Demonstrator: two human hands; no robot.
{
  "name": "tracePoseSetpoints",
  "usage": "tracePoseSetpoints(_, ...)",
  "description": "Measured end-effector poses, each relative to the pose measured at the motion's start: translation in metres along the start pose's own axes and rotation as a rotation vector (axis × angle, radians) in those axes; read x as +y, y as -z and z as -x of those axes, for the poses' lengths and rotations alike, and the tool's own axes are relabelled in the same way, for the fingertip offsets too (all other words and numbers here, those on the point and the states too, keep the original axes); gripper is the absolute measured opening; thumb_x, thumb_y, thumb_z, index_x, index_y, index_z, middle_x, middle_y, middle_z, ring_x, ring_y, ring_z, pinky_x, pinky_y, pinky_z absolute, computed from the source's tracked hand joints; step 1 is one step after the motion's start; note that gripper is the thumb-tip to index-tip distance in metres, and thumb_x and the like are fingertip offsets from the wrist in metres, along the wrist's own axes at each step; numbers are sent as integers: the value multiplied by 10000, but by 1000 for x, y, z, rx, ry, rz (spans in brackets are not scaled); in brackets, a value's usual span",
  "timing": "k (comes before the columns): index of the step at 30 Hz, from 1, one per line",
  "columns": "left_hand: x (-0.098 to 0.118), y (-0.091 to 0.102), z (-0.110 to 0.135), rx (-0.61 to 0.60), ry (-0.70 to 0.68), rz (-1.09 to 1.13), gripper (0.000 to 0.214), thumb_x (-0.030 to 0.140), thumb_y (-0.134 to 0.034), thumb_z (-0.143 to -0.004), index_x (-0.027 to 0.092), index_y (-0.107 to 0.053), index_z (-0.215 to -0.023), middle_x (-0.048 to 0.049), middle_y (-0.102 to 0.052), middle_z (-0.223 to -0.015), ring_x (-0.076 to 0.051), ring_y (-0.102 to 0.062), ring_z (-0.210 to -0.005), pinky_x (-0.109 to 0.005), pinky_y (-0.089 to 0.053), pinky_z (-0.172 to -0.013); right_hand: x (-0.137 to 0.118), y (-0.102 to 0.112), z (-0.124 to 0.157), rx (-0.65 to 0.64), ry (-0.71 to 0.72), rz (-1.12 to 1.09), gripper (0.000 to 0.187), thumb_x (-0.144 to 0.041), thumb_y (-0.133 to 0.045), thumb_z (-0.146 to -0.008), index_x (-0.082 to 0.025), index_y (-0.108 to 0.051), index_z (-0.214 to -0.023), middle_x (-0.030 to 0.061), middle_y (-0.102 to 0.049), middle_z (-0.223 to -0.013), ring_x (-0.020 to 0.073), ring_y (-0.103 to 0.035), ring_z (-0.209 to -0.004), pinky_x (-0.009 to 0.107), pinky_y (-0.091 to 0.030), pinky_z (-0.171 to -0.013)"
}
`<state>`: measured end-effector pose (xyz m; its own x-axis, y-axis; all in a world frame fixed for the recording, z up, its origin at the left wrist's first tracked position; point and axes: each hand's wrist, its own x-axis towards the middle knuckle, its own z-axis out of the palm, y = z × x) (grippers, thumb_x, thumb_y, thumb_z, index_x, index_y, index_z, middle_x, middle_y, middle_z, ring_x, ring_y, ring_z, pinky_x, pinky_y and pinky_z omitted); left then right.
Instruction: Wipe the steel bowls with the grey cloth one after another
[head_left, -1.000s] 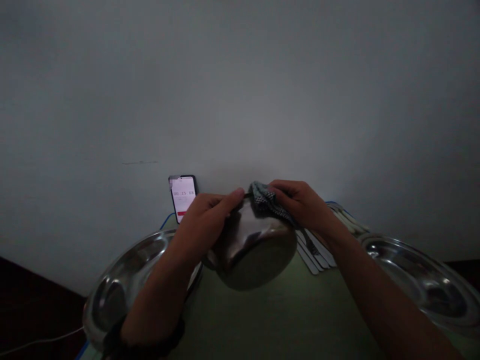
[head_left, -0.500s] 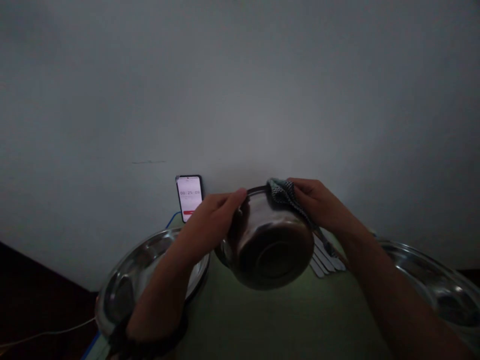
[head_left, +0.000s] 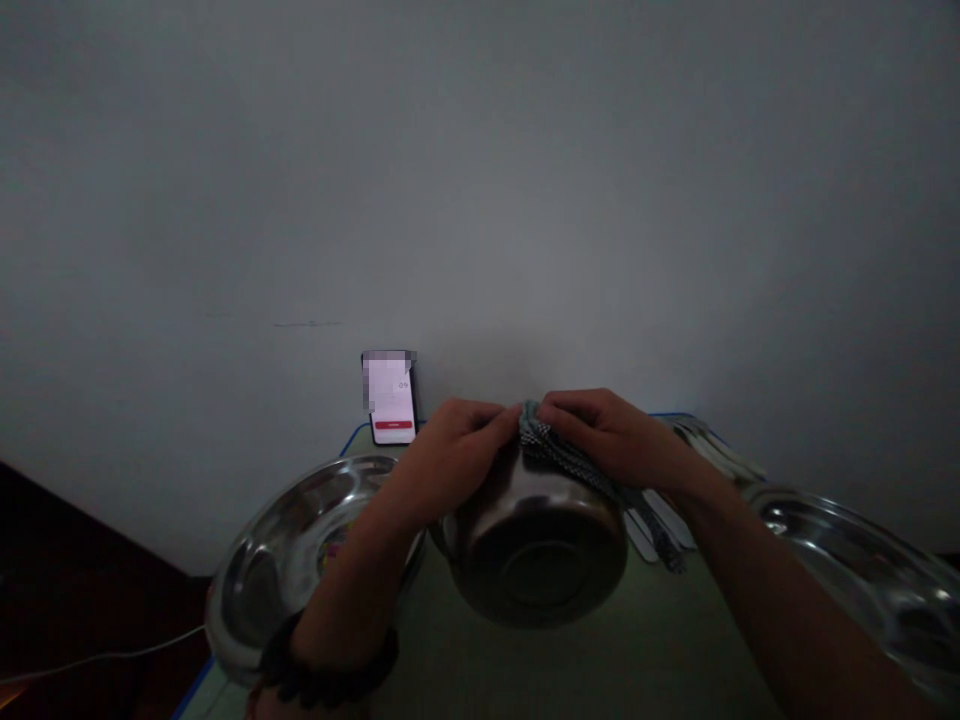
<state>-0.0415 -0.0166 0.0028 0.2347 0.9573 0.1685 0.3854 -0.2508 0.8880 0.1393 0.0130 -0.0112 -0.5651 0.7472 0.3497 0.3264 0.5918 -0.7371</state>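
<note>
A steel bowl [head_left: 538, 548] is held up over the green table [head_left: 570, 670], tipped so its round base faces me. My left hand [head_left: 450, 465] is closed round the bowl's upper left rim. My right hand [head_left: 611, 440] is closed on a checked cloth [head_left: 559, 455] and presses it on the bowl's upper right side. The tail of the cloth hangs down to the right. My two hands almost touch at the top of the bowl.
A steel plate [head_left: 296, 545] lies at the left of the table, another steel plate [head_left: 862, 580] at the right. Flat cutlery pieces [head_left: 652, 515] lie behind the bowl at right. A phone [head_left: 390, 397] with a lit screen leans on the grey wall.
The bowl has dropped a little and tipped its base more towards me. My right hand slid the cloth leftwards along the top, and my left hand shifted up to meet it.
</note>
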Motion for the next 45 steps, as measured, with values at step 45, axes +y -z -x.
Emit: tracePoseSetpoints(45,-9,12,-17,657,47,808,217,358,-644,-747,176,-630,-629,20,-603,-550,-105,-508,-467,-234,-416,-478,-2,-3,-6,676,-124,-343,395,-556,-484,-842,-209,-593,-687,-39,-549,-634,109,-459,-603,234,-389,-595)
